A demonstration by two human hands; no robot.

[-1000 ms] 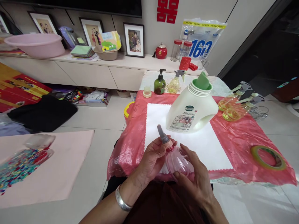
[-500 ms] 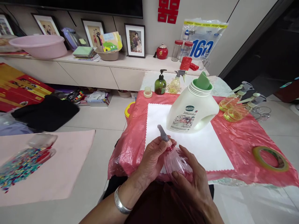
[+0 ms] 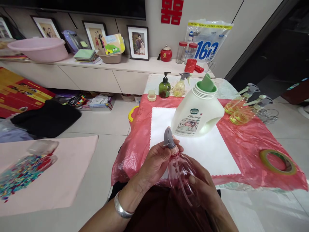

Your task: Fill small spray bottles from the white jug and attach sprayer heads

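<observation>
1. Pinching at the collar: left hand, fingers closed round the neck of the pink spray bottle, just below its grey trigger head.
2. Right hand half-curled, cupping the bottle body, thumb on its side.
3. Bottle is on the person's side of the white jug, tilted, head toward the jug; tube visible inside.
4. Jug stands on white cloth, over red plastic sheet.
5. Behind jug, leftward: green pump bottle; farther back, cabinet ledge.
6. Right of jug: yellowish spray bottles; nearer the person, tape roll.
7. Bare cloth between jug and near table edge; floor tiles left of jug, beyond the draped edge.
</observation>
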